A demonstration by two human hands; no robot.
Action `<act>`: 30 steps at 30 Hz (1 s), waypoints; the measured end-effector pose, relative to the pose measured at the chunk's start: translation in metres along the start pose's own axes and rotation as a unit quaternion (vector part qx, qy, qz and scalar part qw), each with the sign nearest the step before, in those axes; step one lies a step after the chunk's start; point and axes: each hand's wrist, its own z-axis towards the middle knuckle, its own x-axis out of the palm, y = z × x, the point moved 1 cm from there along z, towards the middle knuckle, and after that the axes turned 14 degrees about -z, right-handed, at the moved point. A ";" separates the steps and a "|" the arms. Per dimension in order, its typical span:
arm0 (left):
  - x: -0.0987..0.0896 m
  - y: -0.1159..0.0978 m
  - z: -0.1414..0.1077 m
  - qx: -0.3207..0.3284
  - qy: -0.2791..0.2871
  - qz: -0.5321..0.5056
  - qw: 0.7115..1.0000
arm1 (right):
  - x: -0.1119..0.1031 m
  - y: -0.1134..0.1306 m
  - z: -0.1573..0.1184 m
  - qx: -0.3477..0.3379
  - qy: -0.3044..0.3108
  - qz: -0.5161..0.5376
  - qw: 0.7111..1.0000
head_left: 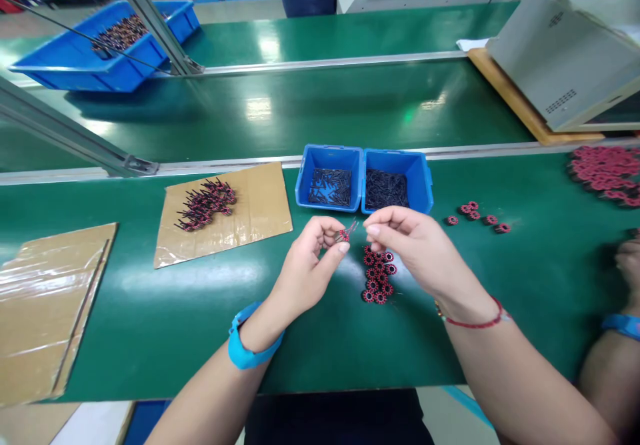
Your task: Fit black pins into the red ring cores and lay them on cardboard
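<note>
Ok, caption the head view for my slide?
Left hand holds a small red component; right hand beside it; blue bins beyond.

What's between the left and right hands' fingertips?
In the head view, thin wire leads of the red-wound ring core in the left hand stick out toward the right hand; whether they reach it is too fine to tell.

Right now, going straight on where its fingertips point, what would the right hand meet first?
Likely the wire ends of the small red part in the left hand, though depth is unclear.
</note>
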 end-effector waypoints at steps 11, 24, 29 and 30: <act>0.003 0.001 -0.002 -0.011 0.010 -0.010 1.000 | 0.013 -0.004 0.000 -0.019 0.034 0.008 0.999; 0.002 -0.002 0.008 -0.140 -0.016 -0.219 0.965 | -0.001 -0.003 -0.002 -0.115 -0.105 -0.073 0.985; 0.005 -0.008 0.005 -0.201 0.043 -0.345 0.916 | -0.004 -0.009 0.010 -0.054 -0.020 -0.032 0.998; 0.005 -0.008 0.005 -0.204 0.049 -0.357 0.910 | -0.004 -0.008 0.009 -0.054 -0.001 -0.023 0.998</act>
